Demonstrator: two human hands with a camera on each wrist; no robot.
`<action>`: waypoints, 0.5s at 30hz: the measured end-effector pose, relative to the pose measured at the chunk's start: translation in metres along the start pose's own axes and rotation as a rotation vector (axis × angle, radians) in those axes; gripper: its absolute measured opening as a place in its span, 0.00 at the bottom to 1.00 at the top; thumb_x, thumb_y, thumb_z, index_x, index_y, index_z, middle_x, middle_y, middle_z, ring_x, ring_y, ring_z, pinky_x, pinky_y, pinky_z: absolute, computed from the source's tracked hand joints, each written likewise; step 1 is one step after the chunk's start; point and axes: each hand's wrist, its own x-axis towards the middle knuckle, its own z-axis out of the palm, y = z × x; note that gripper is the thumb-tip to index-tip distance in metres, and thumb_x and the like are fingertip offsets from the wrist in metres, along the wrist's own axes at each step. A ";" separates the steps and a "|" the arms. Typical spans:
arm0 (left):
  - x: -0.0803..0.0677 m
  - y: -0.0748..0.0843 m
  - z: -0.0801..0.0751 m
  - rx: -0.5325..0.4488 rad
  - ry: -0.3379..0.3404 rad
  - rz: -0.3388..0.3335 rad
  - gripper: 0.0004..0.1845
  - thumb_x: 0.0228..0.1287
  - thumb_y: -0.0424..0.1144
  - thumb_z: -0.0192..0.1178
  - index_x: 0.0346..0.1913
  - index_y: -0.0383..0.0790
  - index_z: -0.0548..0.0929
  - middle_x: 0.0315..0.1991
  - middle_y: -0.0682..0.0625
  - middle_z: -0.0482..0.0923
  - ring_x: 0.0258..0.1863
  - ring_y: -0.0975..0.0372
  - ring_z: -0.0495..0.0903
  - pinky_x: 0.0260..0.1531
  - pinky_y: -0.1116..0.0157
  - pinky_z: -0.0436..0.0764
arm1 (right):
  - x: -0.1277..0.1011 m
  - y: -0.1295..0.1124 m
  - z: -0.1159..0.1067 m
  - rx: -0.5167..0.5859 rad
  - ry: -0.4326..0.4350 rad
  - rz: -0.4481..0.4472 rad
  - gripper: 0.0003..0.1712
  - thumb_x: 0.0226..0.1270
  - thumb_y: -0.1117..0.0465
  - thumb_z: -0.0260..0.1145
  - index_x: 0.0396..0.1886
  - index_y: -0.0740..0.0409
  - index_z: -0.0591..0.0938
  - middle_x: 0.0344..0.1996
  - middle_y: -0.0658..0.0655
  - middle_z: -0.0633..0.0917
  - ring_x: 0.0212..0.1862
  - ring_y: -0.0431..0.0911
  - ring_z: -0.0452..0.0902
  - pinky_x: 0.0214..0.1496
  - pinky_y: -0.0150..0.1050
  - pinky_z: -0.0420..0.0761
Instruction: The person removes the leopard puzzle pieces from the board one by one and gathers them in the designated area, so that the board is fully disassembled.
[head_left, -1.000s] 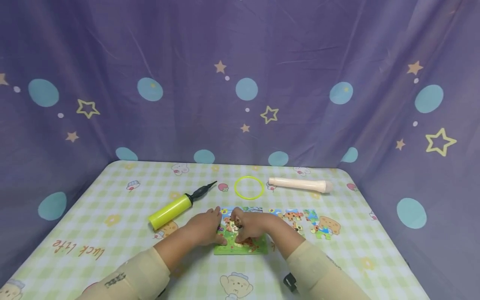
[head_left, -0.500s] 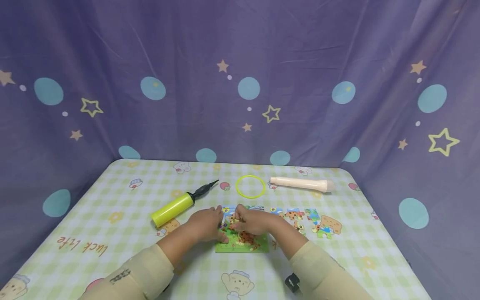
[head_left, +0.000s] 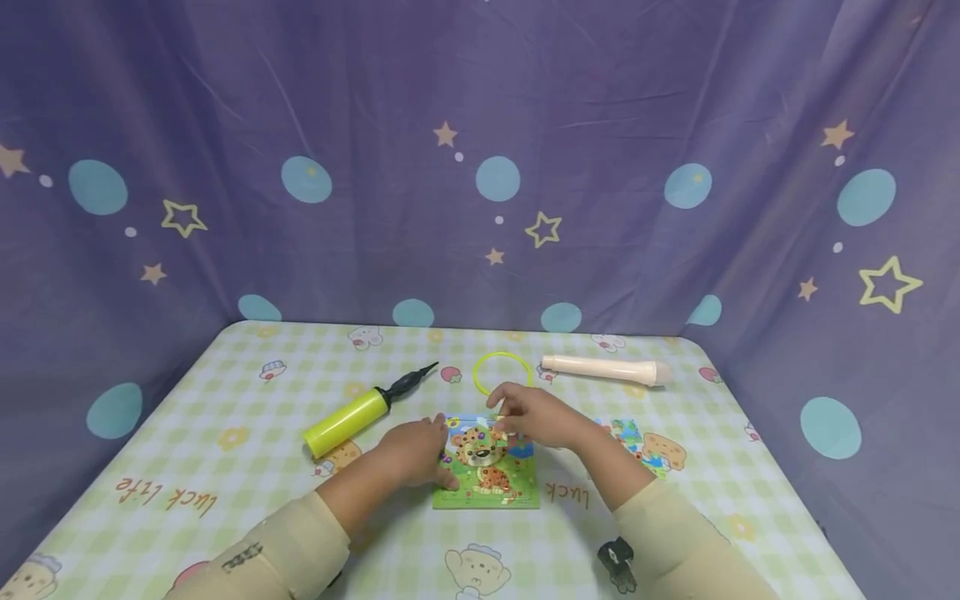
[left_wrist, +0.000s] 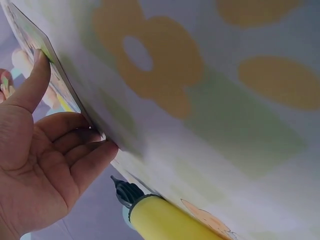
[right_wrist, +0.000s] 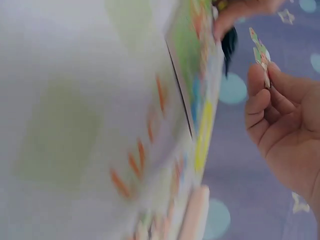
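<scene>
head — right hand [head_left: 534, 414] lifted, pinching puzzle piece [right_wrist: 260, 52] | left hand [head_left: 415, 450] unmoved

Yellow pump [head_left: 344, 421], green-checked tablecloth [head_left: 225, 467], star-dotted purple curtain [head_left: 480, 167].

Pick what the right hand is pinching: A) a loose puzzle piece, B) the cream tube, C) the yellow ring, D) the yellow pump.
A: in the right wrist view the right hand pinches a small puzzle piece between thumb and fingers, just off the puzzle board.
</scene>
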 end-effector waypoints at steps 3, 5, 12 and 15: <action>0.000 0.001 0.001 -0.005 -0.005 -0.008 0.56 0.45 0.66 0.71 0.71 0.31 0.66 0.73 0.38 0.61 0.71 0.45 0.64 0.69 0.48 0.67 | -0.012 0.008 -0.017 -0.024 -0.011 0.044 0.08 0.74 0.59 0.60 0.49 0.53 0.79 0.33 0.56 0.83 0.34 0.64 0.81 0.31 0.58 0.81; 0.000 0.001 0.001 -0.009 -0.006 -0.011 0.56 0.45 0.65 0.71 0.71 0.31 0.66 0.74 0.38 0.60 0.72 0.45 0.63 0.69 0.48 0.66 | -0.021 0.015 -0.027 -0.048 -0.041 0.081 0.06 0.74 0.60 0.60 0.45 0.54 0.80 0.32 0.56 0.83 0.31 0.62 0.80 0.29 0.57 0.81; 0.001 0.002 0.000 0.001 -0.005 -0.011 0.55 0.45 0.65 0.72 0.70 0.31 0.67 0.74 0.38 0.60 0.72 0.45 0.63 0.69 0.49 0.66 | -0.040 0.030 -0.039 -0.095 -0.164 0.271 0.01 0.68 0.67 0.65 0.35 0.59 0.79 0.28 0.57 0.80 0.21 0.48 0.75 0.24 0.44 0.78; 0.001 0.002 -0.001 -0.001 -0.003 -0.012 0.56 0.44 0.65 0.72 0.70 0.31 0.67 0.74 0.38 0.60 0.72 0.45 0.63 0.69 0.49 0.66 | -0.044 0.032 -0.035 -0.145 -0.148 0.360 0.05 0.64 0.68 0.67 0.36 0.58 0.78 0.29 0.56 0.80 0.22 0.47 0.75 0.26 0.41 0.79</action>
